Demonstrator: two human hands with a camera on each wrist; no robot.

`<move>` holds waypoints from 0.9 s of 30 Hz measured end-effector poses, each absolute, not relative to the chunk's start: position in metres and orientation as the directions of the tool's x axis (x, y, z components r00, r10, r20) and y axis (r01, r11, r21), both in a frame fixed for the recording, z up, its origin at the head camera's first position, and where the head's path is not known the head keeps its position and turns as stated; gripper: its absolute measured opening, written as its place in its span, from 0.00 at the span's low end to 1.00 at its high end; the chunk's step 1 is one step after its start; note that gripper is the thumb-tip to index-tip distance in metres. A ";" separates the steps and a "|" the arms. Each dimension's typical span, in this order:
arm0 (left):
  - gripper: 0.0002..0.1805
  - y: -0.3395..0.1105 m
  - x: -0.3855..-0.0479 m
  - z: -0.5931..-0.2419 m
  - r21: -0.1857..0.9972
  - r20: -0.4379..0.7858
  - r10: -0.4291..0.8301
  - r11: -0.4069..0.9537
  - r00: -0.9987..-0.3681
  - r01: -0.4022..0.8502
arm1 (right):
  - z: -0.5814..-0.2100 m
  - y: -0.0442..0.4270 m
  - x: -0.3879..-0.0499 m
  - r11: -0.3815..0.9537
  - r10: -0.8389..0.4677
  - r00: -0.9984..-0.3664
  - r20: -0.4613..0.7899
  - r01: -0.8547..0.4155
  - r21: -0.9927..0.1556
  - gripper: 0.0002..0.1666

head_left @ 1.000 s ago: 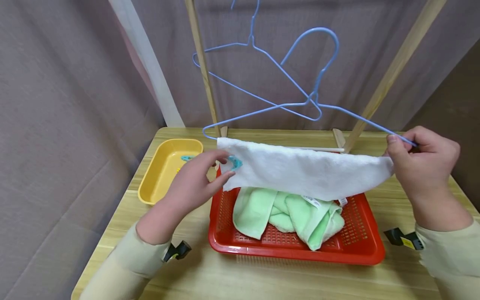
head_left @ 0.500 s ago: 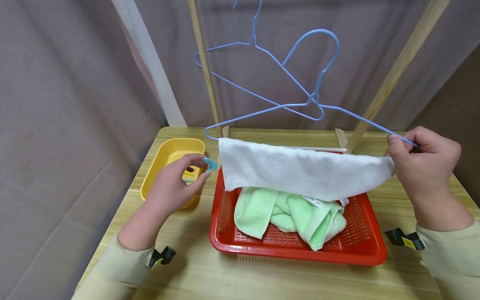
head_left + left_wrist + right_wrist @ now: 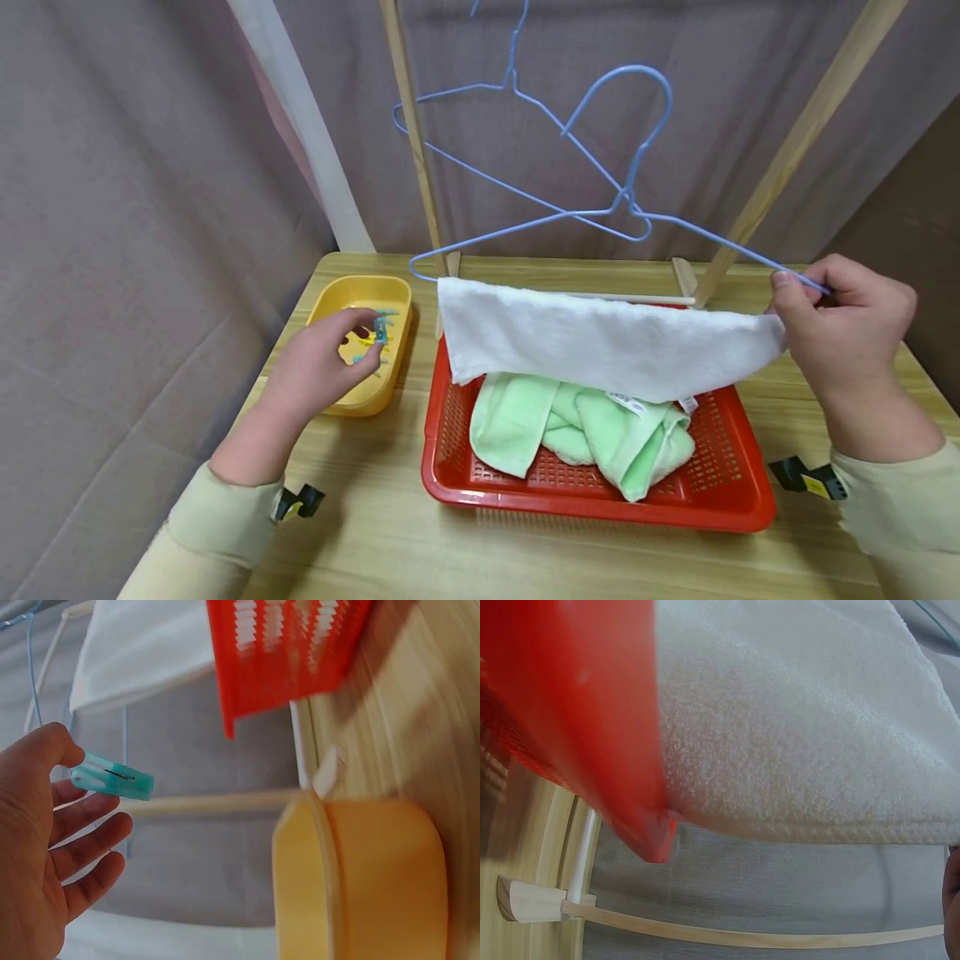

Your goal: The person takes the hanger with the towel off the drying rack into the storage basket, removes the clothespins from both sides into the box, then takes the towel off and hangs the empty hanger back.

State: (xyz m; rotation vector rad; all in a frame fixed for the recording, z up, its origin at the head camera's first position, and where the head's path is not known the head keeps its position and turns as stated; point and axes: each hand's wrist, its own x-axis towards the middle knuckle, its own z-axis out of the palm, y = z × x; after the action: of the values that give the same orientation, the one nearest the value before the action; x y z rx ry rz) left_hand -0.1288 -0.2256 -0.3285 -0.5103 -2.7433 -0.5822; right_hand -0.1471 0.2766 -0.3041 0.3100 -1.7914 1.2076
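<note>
Teal plastic is pinched between thumb and forefinger of my left grip: a clothespin, its long axis running out from the fingertips, while my other fingers are spread loosely and hold nothing. Below that grip, and far nearer to it than to my right grip, is the yellow tray, its longer side running away from me, with more clothespins inside. My right grip is closed firmly on the right end of the blue hanger; I cannot tell whether it pinches the white towel as well. The towel hangs from the hanger's lower bar, well to the right of my left grip. A second ago the clothespin was against the towel's left end; now my left grip has drawn it away leftward, whereas my right has barely shifted.
</note>
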 end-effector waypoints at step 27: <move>0.18 -0.267 -0.163 -0.376 0.030 0.014 0.523 0.852 -0.852 0.523 | -0.303 0.278 -0.144 0.488 0.245 -0.545 0.802 -0.645 -0.588 0.19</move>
State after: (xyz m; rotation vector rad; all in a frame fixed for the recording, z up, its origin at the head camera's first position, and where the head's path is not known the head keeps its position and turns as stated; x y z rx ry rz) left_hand -0.1625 -0.2675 -0.3758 -0.8522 -3.0180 -0.0507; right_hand -0.1441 0.2784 -0.3032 0.3375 -1.8038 1.2004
